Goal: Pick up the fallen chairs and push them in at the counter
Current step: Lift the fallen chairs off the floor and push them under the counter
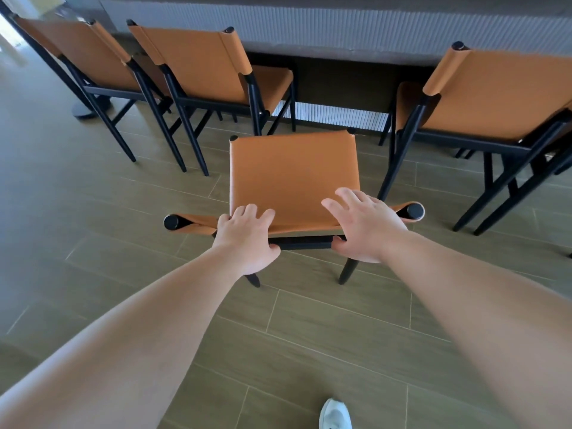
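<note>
Between two chairs pushed in on the left (198, 69) and one on the right (495, 97), a fourth chair (294, 174) stands upright on the tiled floor (93, 212), near the counter (340, 35) but apart from it. Its flat, squarish seat and slung backrest are smooth tan leather; its frame is matte black, with round, tapering legs and round-capped posts. Left hand (247, 239) grips the backrest's top edge, fingers curled over; right hand (365, 224) rests on the same edge, fingers spread, thumb under the black rail.
</note>
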`<action>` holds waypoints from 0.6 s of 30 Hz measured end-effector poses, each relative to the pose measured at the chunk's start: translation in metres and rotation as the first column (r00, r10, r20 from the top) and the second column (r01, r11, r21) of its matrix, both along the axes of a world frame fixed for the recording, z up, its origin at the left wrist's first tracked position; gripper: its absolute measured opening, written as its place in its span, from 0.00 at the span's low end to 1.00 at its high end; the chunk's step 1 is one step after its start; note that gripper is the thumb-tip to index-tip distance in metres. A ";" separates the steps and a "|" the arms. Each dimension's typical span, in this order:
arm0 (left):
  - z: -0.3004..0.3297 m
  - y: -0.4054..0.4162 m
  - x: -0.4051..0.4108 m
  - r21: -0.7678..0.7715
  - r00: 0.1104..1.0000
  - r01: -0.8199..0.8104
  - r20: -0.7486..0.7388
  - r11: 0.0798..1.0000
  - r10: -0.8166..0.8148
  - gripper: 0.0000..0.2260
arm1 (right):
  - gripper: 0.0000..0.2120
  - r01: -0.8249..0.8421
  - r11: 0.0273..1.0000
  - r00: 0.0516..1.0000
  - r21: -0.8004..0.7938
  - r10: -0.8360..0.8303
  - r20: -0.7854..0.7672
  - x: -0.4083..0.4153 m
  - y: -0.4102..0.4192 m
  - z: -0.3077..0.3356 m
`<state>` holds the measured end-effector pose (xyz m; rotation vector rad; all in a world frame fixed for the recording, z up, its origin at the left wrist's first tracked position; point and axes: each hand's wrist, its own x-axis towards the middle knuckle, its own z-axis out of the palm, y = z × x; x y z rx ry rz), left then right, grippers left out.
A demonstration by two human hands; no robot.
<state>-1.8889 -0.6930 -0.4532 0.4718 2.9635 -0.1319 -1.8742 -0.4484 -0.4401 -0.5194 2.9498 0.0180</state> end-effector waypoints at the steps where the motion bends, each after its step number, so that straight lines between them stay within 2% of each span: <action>1: 0.002 0.000 -0.005 -0.004 1.000 -0.007 0.015 1.000 0.007 0.27 | 0.32 -0.005 1.000 1.000 -0.002 0.005 0.007 -0.006 0.001 0.000; 7: 0.007 0.004 -0.030 -0.019 0.997 -0.026 0.076 0.999 0.028 0.30 | 0.32 -0.030 0.999 0.999 -0.011 0.030 0.039 -0.030 0.005 0.005; 18: 0.005 0.004 -0.067 -0.013 0.998 -0.021 0.065 1.000 0.022 0.31 | 0.31 -0.038 0.999 0.998 -0.007 0.038 0.057 -0.067 0.008 0.005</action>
